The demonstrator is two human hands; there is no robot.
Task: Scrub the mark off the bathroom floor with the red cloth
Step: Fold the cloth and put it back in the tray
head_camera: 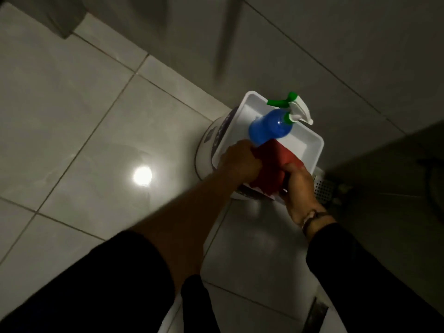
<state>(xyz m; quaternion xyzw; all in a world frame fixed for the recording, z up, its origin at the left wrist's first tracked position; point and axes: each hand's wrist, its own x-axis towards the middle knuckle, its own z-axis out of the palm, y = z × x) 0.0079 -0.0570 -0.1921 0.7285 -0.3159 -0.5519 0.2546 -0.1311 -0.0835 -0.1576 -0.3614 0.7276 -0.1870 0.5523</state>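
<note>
The red cloth (276,162) lies over the near edge of a white tray (310,145) that rests on a round white container (204,162) beside the wall. My left hand (240,159) grips the cloth's left side. On the right side of the cloth, my right hand (300,186) is closed on it as well. The grey tiled bathroom floor (79,131) spreads out to the left; no mark on it is discernible in this dim view.
A blue spray bottle (271,128) with a green and white trigger lies in the tray, touching the cloth. A perforated metal drain cover (323,188) sits just right of the tray. A lamp reflection (142,175) glares on the tiles. The tiled wall (312,44) rises behind.
</note>
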